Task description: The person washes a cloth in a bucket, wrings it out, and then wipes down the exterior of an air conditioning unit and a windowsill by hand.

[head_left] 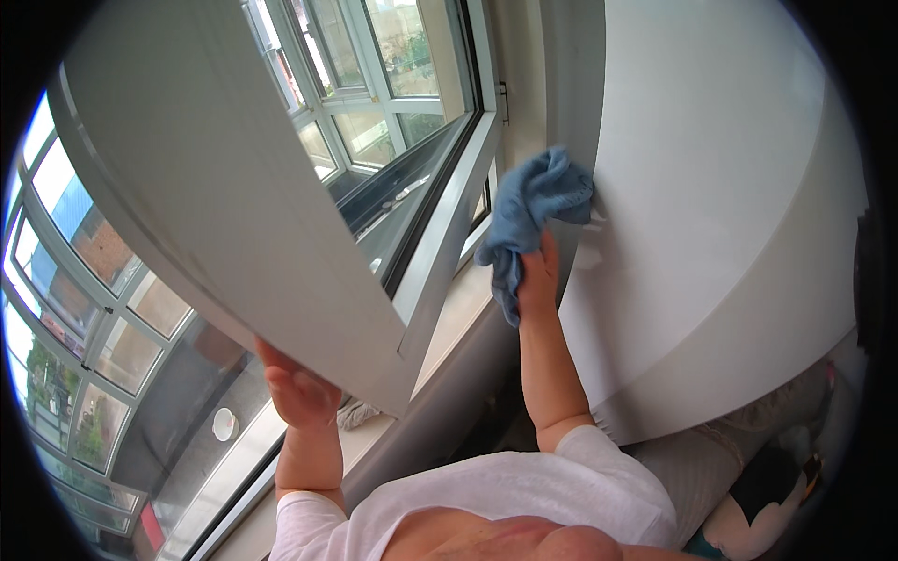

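My right hand (538,277) holds a crumpled blue cloth (530,200). The cloth is raised between the window opening and a large smooth white panel (687,210) on the right, close to that panel's left edge. At the left, my left hand (302,393) grips the lower edge of a wide white frame (231,182), which looks like an open window sash. Part of its fingers is hidden behind that edge. Between my arms the frame's corner juts toward me, with dark-edged glass (414,196) beyond it.
A greyish rag (361,414) lies on the light window sill (449,329) under the frame corner. Outside the sill, a white bowl-like container (226,424) and a red object (151,526) sit on a lower floor. Fabric and a black-and-pale object (761,498) fill the lower right.
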A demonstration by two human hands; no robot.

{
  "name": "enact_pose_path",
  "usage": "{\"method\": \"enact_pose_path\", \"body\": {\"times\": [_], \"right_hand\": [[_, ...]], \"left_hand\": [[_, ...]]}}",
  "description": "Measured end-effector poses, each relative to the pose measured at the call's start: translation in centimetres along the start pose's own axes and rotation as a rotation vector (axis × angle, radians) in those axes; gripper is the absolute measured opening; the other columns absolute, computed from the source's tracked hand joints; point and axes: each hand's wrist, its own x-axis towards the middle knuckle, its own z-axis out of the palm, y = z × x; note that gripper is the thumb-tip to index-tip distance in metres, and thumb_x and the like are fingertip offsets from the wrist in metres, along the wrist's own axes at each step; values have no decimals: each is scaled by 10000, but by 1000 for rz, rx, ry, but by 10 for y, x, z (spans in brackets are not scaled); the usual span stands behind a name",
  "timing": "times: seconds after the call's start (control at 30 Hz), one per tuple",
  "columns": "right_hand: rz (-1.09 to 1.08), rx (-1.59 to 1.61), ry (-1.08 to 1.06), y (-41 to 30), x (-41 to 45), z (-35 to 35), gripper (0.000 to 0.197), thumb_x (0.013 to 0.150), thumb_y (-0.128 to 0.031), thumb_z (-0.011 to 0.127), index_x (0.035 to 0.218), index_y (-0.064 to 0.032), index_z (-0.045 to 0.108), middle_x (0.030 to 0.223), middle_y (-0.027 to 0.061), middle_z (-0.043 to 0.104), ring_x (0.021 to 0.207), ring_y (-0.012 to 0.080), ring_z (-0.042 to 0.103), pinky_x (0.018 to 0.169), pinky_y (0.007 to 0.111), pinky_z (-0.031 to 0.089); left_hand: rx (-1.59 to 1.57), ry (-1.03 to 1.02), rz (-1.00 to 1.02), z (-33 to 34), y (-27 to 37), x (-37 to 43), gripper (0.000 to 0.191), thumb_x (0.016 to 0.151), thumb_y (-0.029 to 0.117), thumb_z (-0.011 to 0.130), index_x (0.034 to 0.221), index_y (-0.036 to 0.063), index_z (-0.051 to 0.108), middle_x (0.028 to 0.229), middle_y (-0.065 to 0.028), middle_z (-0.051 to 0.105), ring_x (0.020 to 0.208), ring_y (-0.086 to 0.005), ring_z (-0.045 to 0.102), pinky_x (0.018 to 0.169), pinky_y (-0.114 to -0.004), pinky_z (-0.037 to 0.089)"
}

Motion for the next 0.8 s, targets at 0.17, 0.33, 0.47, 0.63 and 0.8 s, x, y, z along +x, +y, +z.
{"method": "enact_pose_path", "body": {"times": [0.17,0.33,0.47,0.63,0.8], "right_hand": [[-482,-329,-206,-2,71,50,494,847,-289,594,1229,-3,464,1158,111,518,1078,207,477,954,288,332],[-110,-460,-118,81,210,-12,583,843,-361,593,1244,33,440,1190,130,527,1090,226,491,943,274,355],[-33,-647,-7,76,216,20,713,827,-483,520,1276,50,368,1283,262,430,1240,365,363,1027,348,260],[-55,-484,277,97,243,-9,773,815,-493,530,1284,90,334,1225,313,454,1189,399,410,999,364,312],[-118,-672,264,75,283,7,729,786,-483,556,1218,91,433,1170,339,479,1138,416,450,963,393,356]], "left_hand": [[175,19,-127,12,2,8,723,867,445,491,1398,46,204,1426,-191,235,1298,-447,214,1041,-529,260],[161,-105,9,29,-10,24,657,888,413,476,1369,24,256,1359,-218,331,1266,-349,333,994,-445,371],[-338,-17,-125,17,-6,13,692,890,399,471,1405,52,167,1435,-196,188,1277,-455,249,1016,-527,318],[-454,-102,-84,15,-16,15,674,898,417,440,1404,58,176,1428,-197,203,1243,-453,315,986,-511,368],[252,-51,-22,20,-14,13,641,896,417,450,1384,60,237,1388,-184,298,1232,-419,354,980,-476,389]]}}
